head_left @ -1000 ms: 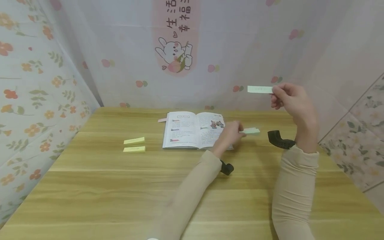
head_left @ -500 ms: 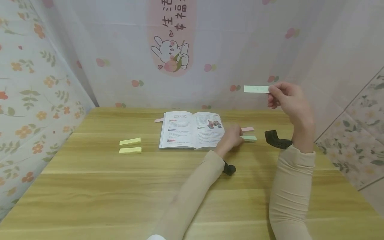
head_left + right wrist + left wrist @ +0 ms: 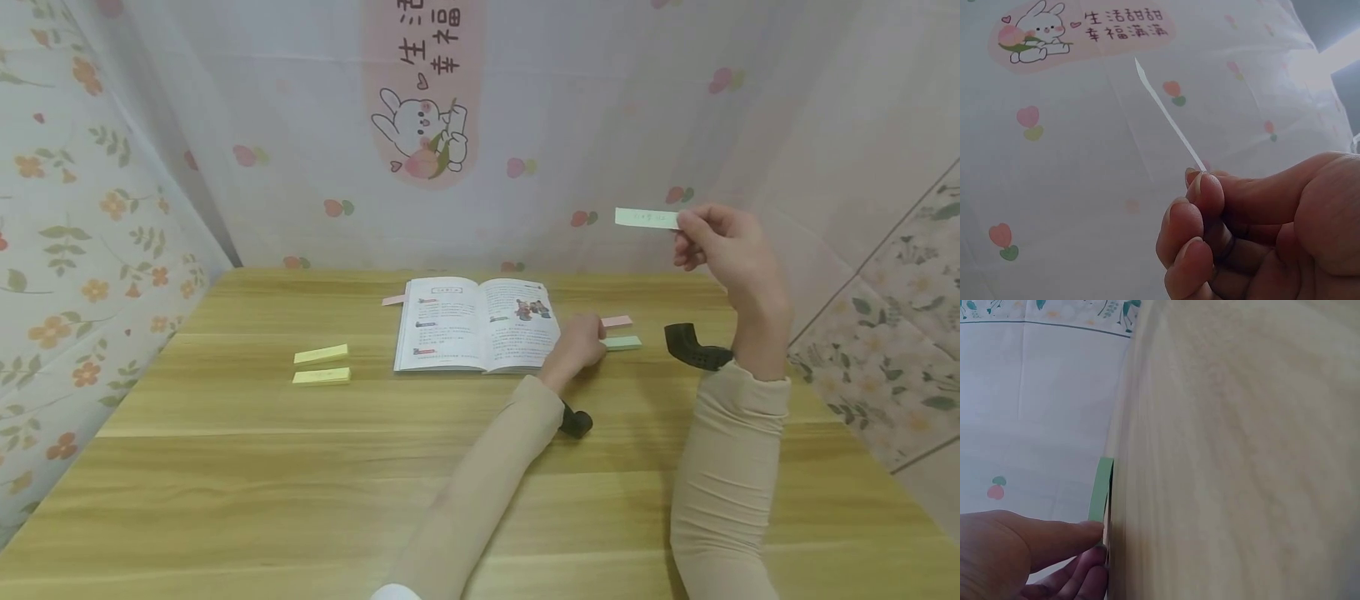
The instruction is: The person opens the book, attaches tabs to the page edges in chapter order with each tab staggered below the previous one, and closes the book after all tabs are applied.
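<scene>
In the head view my right hand (image 3: pixel 729 248) is raised over the back right of the table. Its thumb and fingers pinch one end of a pale green sticky note strip (image 3: pixel 643 218) with faint writing on it. The right wrist view shows that strip (image 3: pixel 1169 119) almost edge-on. My left hand (image 3: pixel 576 350) is low at the table, just right of an open book (image 3: pixel 446 337). It pinches a green sticky note pad (image 3: pixel 1100 490) near the tabletop, thumb on top and fingers below. A pink sticky note pad (image 3: pixel 618 322) lies just behind the green one.
Two yellow sticky note pads (image 3: pixel 321 377) lie left of the book. A pink tab (image 3: pixel 393 301) sticks out from the book's left edge. Black wrist-worn pieces (image 3: pixel 697 348) sit on both wrists. A printed cloth (image 3: pixel 300 108) hangs behind the wooden table (image 3: pixel 300 500).
My left hand has brought the green pad down toward the table, in front of the pink pad, which has come into sight. The right hand still holds its strip, now slightly tilted.
</scene>
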`<state>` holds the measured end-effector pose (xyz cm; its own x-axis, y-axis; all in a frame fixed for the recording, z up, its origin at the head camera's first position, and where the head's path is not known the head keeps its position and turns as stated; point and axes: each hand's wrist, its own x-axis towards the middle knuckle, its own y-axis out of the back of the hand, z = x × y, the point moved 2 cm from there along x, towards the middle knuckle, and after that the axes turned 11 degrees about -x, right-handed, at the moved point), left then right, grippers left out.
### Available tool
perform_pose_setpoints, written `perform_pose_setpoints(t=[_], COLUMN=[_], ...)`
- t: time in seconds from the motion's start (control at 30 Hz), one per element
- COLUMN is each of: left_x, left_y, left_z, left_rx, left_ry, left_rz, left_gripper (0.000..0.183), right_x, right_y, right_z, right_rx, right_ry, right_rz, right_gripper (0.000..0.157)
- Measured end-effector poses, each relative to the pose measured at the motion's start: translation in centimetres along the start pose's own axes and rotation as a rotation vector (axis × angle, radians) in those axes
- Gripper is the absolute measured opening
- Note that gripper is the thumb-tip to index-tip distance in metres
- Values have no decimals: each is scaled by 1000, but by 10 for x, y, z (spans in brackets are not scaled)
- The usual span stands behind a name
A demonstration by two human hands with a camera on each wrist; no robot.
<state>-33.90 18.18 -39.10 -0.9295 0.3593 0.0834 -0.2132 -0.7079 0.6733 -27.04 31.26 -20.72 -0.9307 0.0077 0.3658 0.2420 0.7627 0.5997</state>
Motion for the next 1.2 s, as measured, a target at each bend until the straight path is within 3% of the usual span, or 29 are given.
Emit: perform_pose_setpoints(t=[0.3, 0.57, 0.93, 1.2], left_x=[2, -1, -7, -11], left_y=[-1, 4, 23, 38], left_z=[-1, 1, 3, 3], left_rx=[5, 25, -30, 16], left_ry=[18, -31, -81, -125], left_rz=[3, -38, -55, -31], left_gripper=[23, 33, 33, 31], right_x=[-1, 0, 1, 5], right_y=[-3, -4, -4, -7], right_z=[-3, -2, -2, 4], right_rx=[8, 13, -1, 0], right_ry=[-1, -2, -27, -35], right_rz=[1, -4, -15, -17], right_gripper=[31, 32, 34, 34])
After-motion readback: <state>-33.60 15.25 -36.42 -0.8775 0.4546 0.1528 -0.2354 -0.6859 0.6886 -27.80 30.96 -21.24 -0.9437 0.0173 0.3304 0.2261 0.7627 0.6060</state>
